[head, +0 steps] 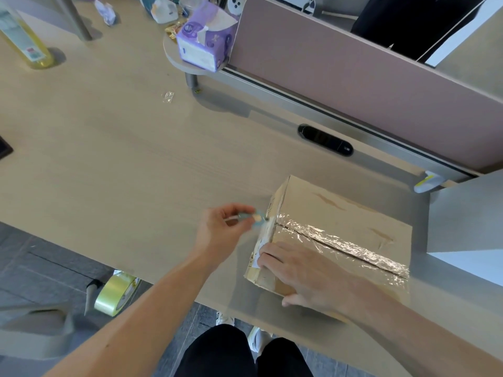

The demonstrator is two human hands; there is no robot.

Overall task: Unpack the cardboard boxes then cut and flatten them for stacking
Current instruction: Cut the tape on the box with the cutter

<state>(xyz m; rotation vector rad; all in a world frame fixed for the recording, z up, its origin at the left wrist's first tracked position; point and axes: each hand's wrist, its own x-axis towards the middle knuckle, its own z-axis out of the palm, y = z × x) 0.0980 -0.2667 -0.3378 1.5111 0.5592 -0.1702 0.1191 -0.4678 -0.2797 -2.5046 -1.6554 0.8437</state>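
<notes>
Head view: a closed cardboard box [340, 213], its top seam sealed with clear tape [340, 242], lies on the counter [122, 159] at 4 o'clock. The left hand [220, 227] pinches a small pale-blue cutter [254, 217], whose tip meets the box's 9 o'clock end at the seam. The right hand [304, 273] presses flat, fingers spread, on the box's near corner. A tape roll [115, 295] lies at 7 o'clock.

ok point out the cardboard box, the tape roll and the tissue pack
cardboard box [340, 213]: head view, bare top flap
tape roll [113, 295]: head view, outer wound band
tissue pack [202, 36]: head view, purple front face
</notes>
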